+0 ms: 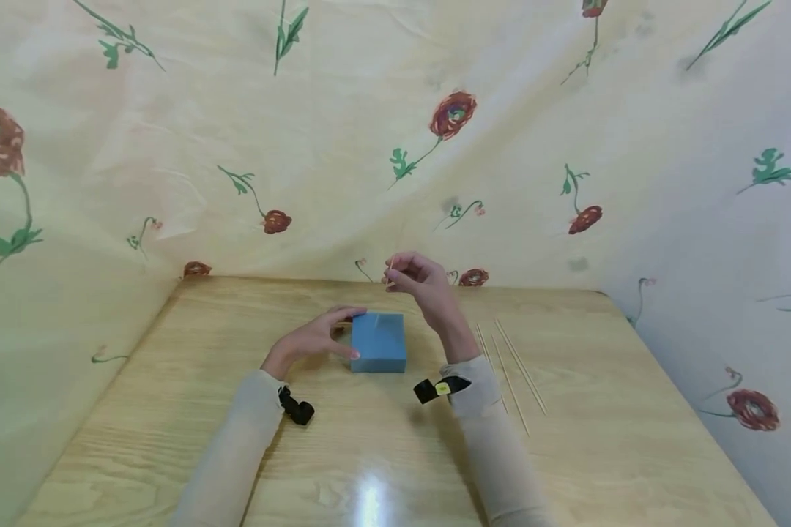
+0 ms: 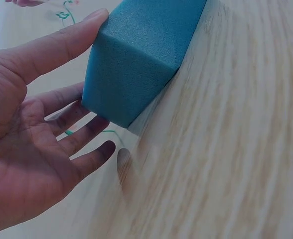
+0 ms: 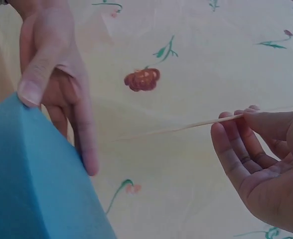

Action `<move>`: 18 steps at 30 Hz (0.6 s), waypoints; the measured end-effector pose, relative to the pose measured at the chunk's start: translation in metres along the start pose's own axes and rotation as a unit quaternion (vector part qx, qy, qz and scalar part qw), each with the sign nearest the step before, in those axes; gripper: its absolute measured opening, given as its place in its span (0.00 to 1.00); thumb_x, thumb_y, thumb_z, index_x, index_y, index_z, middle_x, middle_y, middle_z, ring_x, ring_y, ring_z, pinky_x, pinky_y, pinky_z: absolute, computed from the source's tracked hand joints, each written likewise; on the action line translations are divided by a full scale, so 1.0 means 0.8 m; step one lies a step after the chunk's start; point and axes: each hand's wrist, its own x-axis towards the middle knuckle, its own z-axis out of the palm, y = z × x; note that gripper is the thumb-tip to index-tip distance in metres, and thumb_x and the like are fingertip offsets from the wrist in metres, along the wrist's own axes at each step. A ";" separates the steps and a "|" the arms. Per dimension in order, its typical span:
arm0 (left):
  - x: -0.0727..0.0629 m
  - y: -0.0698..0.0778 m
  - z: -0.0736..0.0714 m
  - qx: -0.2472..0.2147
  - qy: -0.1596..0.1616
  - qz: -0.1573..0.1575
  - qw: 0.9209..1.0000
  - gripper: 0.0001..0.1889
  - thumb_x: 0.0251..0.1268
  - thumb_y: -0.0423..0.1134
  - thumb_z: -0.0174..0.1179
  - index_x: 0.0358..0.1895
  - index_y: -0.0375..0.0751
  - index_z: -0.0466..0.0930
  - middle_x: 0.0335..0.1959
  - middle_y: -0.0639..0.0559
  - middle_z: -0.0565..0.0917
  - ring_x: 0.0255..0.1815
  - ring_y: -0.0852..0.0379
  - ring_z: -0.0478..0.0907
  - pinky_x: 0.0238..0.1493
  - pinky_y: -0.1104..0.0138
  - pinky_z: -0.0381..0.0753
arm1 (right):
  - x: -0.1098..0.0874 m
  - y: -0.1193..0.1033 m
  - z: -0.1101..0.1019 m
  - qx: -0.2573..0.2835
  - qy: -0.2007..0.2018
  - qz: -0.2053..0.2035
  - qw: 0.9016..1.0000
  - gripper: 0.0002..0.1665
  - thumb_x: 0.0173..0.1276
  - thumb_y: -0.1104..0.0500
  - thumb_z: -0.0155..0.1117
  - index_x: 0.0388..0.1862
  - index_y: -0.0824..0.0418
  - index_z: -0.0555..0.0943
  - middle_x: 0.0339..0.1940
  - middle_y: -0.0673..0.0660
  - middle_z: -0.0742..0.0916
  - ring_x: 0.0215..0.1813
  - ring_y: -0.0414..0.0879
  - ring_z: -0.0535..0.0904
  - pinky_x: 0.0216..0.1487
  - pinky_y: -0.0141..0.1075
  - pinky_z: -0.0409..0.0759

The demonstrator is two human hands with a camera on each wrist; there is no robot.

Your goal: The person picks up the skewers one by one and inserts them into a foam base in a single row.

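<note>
A blue foam block [image 1: 379, 338] sits on the wooden table, its smooth top facing up. My left hand [image 1: 308, 339] holds it from the left side, with the thumb at the near edge and the fingers around the far edge. In the left wrist view, the thumb and fingertips touch the block [image 2: 136, 45]. Above and behind the block, my right hand [image 1: 428, 287] is raised and pinches a thin wooden skewer [image 3: 196, 124] between thumb and fingers. The skewer's free end fades out in the right wrist view, apart from the block.
Several thin wooden skewers [image 1: 512, 380] lie on the table [image 1: 606, 410] to the right, partly behind my right forearm. A flower-patterned cloth [image 1: 343, 146] hangs along the back and sides of the table. Each wrist wears a black strap with a small camera.
</note>
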 end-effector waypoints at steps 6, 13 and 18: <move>-0.003 -0.001 0.002 -0.006 0.000 -0.003 1.000 0.47 0.62 0.43 0.73 0.82 0.47 0.56 0.81 0.43 0.54 0.81 0.39 0.52 0.77 0.37 0.54 | 0.002 0.013 0.019 -0.015 0.013 -0.038 0.999 0.11 0.75 0.70 0.61 0.49 0.79 0.76 0.41 0.50 0.84 0.41 0.42 0.83 0.45 0.33 0.86; -0.003 -0.002 0.001 -0.017 0.000 -0.008 1.000 0.48 0.62 0.42 0.74 0.82 0.46 0.55 0.81 0.43 0.54 0.81 0.39 0.53 0.76 0.38 0.56 | 0.003 0.024 0.030 -0.022 0.018 -0.057 0.998 0.11 0.74 0.70 0.61 0.47 0.80 0.77 0.43 0.62 0.84 0.41 0.45 0.83 0.46 0.35 0.87; -0.001 0.000 0.001 -0.015 -0.004 -0.010 1.000 0.49 0.62 0.44 0.74 0.82 0.44 0.54 0.81 0.42 0.53 0.81 0.39 0.53 0.76 0.39 0.57 | 0.002 0.029 0.032 -0.035 0.026 -0.058 0.997 0.09 0.74 0.70 0.62 0.46 0.77 0.79 0.45 0.72 0.82 0.41 0.45 0.83 0.46 0.35 0.87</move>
